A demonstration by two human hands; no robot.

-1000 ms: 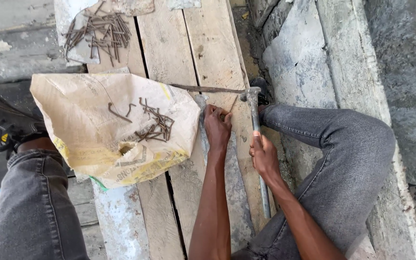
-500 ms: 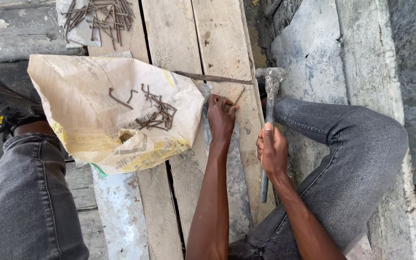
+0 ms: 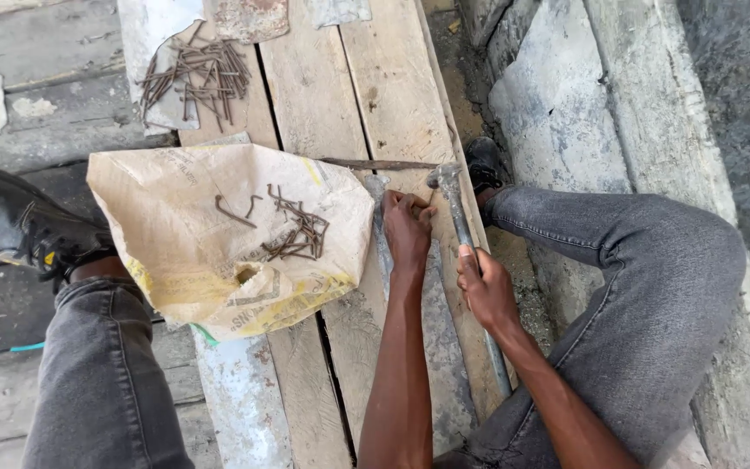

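Steel hammer [image 3: 466,243] gripped in right hand [image 3: 485,291], handle lengthwise along plank [image 3: 401,95]; head beside left hand [image 3: 407,227], fingers pinched, contents indiscernible.

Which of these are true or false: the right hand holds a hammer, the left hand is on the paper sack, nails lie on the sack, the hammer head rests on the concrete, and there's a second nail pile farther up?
1. The right hand grips a hammer. True.
2. The left hand lies on the paper sack. False: it rests on the plank, beside the sack.
3. Bent nails lie on the sack. True.
4. The hammer head rests on concrete. False: it is over the plank, near the left hand.
5. A second nail pile lies farther up. True.
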